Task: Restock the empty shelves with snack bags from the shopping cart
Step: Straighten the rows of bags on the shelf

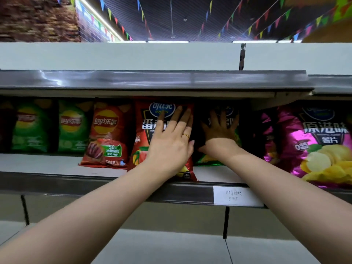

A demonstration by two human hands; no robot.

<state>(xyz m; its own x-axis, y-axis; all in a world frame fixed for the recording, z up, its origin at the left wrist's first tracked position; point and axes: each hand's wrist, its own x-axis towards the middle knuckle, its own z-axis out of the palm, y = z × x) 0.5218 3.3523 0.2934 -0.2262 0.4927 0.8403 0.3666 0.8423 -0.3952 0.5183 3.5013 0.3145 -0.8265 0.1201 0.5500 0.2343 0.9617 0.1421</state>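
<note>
Currently mid-frame on the shelf: left hand flat, fingers straight, on red bag; right hand spread flat on dark bag. Probably light, puffy, crushable; best pinched at top seam.

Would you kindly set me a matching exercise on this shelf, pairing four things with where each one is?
Things:
1. red tomato bag
2. dark bag
3. magenta bag
4. white label

Places:
A. on the front edge of the shelf
B. pressed by the left hand
C. under the flat right hand
D. at the far right, touched by neither hand

Pairs: 1-B, 2-C, 3-D, 4-A.
</note>
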